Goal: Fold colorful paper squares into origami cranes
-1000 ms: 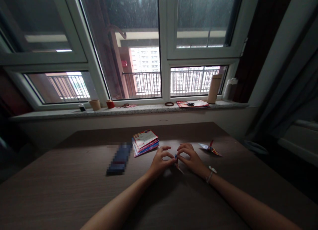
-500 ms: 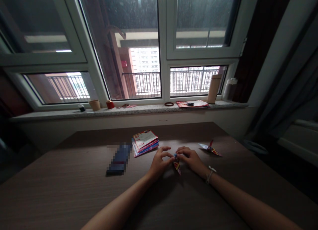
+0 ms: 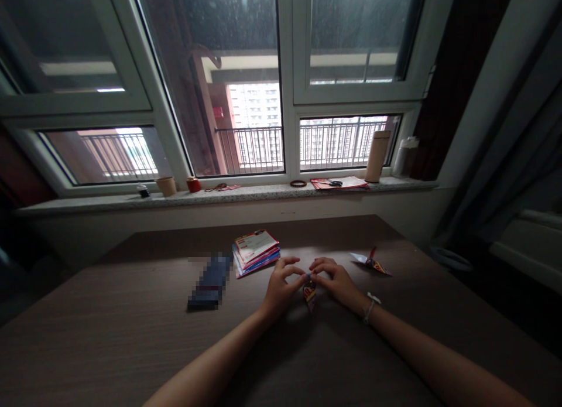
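Note:
A small folded piece of coloured paper hangs between my two hands just above the brown table. My left hand pinches its top from the left with thumb and fingers closed. From the right, my right hand pinches the same top edge; a pale band sits on that wrist. A finished folded paper figure lies on the table to the right of my hands. A stack of coloured paper sheets lies just beyond my left hand.
A dark flat object, blurred out, lies left of the paper stack. The stone window sill carries small cups, a ring, papers with scissors and a tall tumbler. A curtain hangs at the right.
Both hands drew closer together and the folded paper turned to hang more upright between the fingertips. Nothing else on the table moved.

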Available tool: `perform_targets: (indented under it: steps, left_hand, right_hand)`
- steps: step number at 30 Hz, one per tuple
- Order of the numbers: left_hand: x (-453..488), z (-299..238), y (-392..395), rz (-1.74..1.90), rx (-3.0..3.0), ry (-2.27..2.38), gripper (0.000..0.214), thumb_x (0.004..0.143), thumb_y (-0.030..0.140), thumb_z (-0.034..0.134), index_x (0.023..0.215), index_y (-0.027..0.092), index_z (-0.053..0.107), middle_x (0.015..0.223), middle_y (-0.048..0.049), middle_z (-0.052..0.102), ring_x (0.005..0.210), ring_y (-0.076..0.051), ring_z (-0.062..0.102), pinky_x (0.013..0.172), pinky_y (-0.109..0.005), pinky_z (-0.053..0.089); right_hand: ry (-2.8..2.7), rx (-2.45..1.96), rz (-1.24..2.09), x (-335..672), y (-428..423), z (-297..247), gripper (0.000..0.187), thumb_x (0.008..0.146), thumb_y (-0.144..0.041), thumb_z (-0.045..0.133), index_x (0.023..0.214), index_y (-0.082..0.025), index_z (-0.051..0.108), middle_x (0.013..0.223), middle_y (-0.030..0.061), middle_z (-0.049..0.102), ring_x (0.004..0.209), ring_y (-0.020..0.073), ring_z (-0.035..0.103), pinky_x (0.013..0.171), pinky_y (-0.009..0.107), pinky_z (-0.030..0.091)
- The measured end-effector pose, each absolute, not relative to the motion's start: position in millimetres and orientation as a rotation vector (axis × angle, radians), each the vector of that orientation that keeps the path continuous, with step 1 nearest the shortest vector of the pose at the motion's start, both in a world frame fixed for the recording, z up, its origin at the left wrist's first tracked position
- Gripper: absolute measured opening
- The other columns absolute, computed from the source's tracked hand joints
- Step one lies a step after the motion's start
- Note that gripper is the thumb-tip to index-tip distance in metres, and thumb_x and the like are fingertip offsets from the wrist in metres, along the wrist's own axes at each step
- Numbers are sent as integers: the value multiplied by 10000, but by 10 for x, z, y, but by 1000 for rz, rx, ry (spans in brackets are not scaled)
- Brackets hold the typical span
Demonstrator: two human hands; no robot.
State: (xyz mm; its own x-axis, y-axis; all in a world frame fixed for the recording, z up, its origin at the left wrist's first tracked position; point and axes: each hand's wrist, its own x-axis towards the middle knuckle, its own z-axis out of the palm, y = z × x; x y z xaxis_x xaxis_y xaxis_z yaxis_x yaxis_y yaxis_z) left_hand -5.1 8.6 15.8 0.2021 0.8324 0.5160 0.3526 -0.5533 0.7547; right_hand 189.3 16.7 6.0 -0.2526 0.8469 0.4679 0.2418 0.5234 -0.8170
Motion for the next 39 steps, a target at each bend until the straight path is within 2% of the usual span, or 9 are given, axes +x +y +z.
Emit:
perform_targets:
  steps: [6,17,25,35,39]
  left_hand:
    - [-42,212,56,1317,2038,1085,72,804,266,682,758,217,709,1182,-82,580,1156,-251,530,1022,-423,399]
    - [-39,219,70,1256,2092,1100,71,801,270,686,753,225,712,1241,-84,552,1199,-256,499,1048,-436,376]
    - [-56,208,65,1264,2026,1141,66,792,269,689,760,222,722,1223,-80,567,1182,-259,512,1036,-424,387]
    - [-42,191,48,1261,2006,1116,69,793,267,682,786,238,744,1203,-73,580,1174,-254,521,1045,-429,390]
    - [-33,179,40,1249,2013,1105,48,779,243,693,777,234,740,1214,-73,573,1190,-251,512,1055,-422,380]
  right_hand:
    - [-1775,-927,749,1873,130,105,281,793,-506,668,746,-230,679,1026,53,632,1060,224,546,989,387,370]
    - [-1808,-1000,714,1846,60,187,158,804,-365,649,726,-228,644,1157,52,527,1191,241,448,1066,412,302]
    - [-1806,-1043,696,1888,90,126,155,807,-402,659,779,-253,690,1152,51,547,1195,252,440,1072,426,283]
    - [-1837,-1032,698,1880,95,106,133,822,-338,623,747,-235,660,1177,51,539,1200,243,443,1066,426,299]
    - [-1850,-1045,692,1870,97,93,156,834,-370,612,763,-240,663,1139,53,536,1177,241,451,1047,418,317]
